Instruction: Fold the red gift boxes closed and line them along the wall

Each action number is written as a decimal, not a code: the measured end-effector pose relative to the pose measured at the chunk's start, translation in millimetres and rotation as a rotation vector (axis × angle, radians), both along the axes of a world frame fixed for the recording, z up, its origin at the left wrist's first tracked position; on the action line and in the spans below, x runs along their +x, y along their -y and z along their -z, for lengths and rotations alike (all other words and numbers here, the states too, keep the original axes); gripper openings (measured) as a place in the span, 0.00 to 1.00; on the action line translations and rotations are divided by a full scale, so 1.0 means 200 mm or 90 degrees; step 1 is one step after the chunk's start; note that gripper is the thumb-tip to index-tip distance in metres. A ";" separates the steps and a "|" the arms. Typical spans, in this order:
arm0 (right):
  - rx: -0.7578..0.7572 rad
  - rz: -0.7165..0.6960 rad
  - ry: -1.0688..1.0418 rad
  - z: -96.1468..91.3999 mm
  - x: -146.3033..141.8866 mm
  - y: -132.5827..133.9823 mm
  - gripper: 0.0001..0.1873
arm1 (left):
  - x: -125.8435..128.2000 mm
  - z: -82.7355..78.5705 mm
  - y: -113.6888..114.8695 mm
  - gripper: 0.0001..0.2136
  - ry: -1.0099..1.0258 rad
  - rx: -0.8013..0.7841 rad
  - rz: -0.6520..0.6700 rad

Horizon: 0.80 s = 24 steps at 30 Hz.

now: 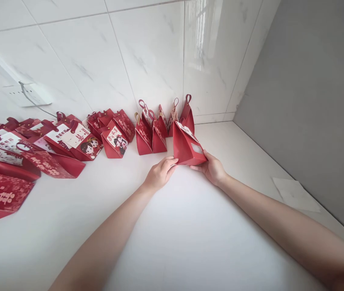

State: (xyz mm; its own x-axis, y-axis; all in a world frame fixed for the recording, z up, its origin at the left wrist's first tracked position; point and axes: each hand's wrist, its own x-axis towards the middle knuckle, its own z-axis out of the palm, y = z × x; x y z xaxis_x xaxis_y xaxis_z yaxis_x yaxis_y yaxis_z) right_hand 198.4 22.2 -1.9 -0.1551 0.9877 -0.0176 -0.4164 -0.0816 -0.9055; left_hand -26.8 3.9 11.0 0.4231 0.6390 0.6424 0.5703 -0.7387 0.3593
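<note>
Between my hands is a red gift box point(186, 149) with a folded, wedge-like shape, a white panel near its top and a pale patch on its right face. My left hand point(161, 173) pinches its lower left corner. On the opposite side, my right hand point(212, 167) grips the lower right corner, fingers partly hidden under the base. Just behind stands another red box point(189, 115) with a loop handle, partly covered by the held one. A small group of similar boxes point(150, 133) stands close by on the left.
Many more red boxes point(56, 141) with ribbon loops crowd the left side along the tiled wall point(150, 52). A cable runs from a wall socket point(29, 95) behind them. A grey panel point(308, 89) bounds the right, and a white sheet point(295, 195) lies beside it on the white surface point(184, 238).
</note>
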 end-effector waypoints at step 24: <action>0.246 0.143 0.243 -0.03 -0.04 0.07 0.17 | -0.03 0.02 -0.07 0.23 0.193 -0.361 0.025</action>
